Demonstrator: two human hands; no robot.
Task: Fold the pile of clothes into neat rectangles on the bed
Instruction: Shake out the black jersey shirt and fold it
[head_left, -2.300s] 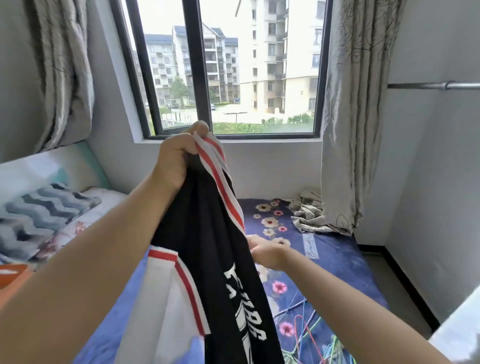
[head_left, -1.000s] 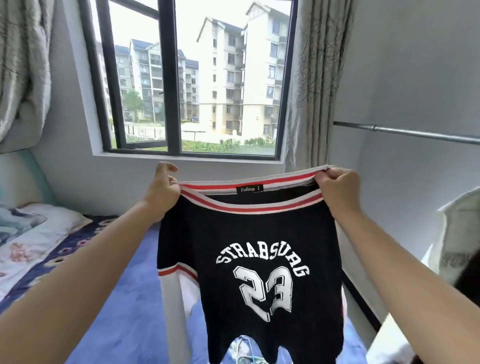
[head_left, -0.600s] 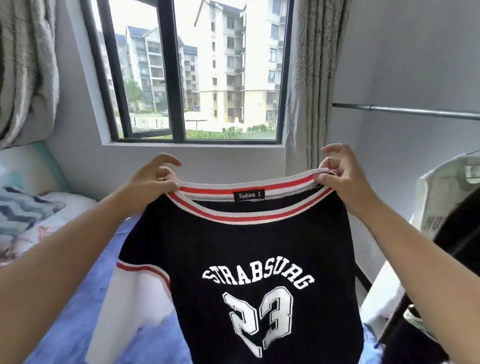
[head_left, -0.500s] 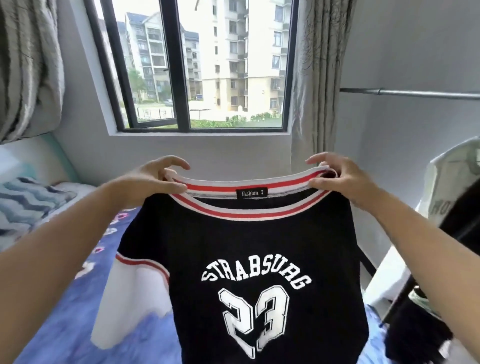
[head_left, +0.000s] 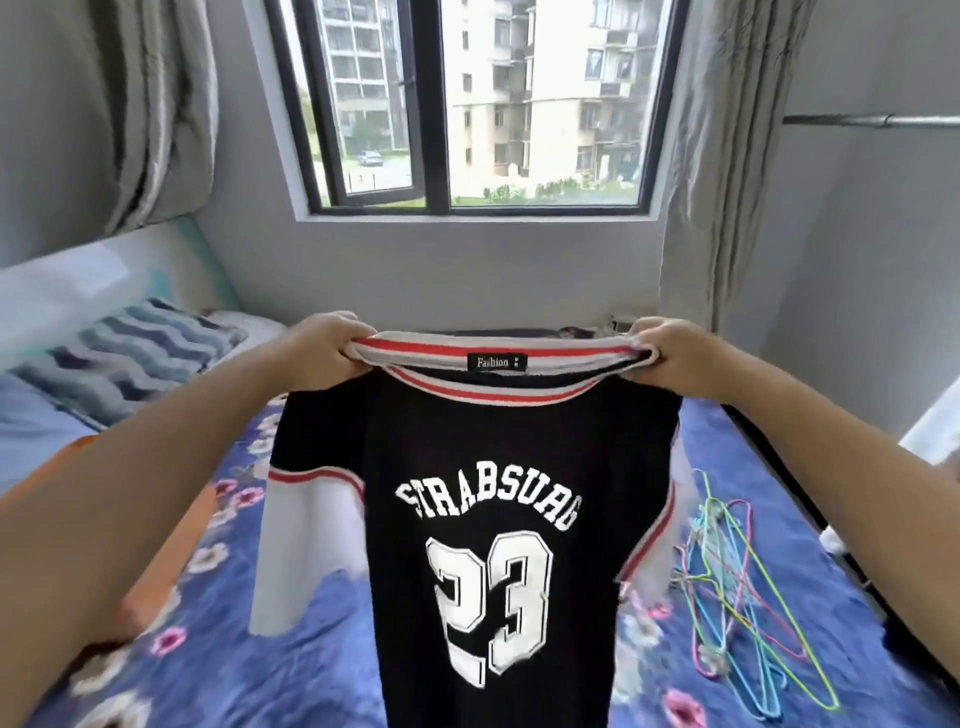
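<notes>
Nearest to me, my two forearms run up from the bottom corners and converge on the jersey (head_left: 467, 493), which hangs between them over the bed (head_left: 322, 649). I hold it up by its shoulders so that its own weight pulls the cloth flat and I can see which face is toward me: the white lettering and the number 23 face me, and the small label sits at the middle of the collar. The lower hem drops out of view at the bottom edge, so I cannot tell whether it touches the bedsheet.

My left hand (head_left: 324, 351) has its fingers curled over the left end of the red-and-white striped collar, bunching it in a firm grip. My right hand (head_left: 675, 356) does the same at the right end, fingers wrapped down over the band. Gripping at both ends keeps the neckline taut and level, which I judge is the setup for laying the shirt down square before folding. A white sleeve (head_left: 306, 545) dangles loose on the left side; it will need tucking in.

To the right on the sheet lies a tangle of coloured wire hangers (head_left: 737, 587), apart from the jersey and outside the landing area. Farther left, a wavy-patterned pillow (head_left: 124, 358) rests at the head of the bed. Beyond, the window (head_left: 478, 104) sits between grey curtains.
</notes>
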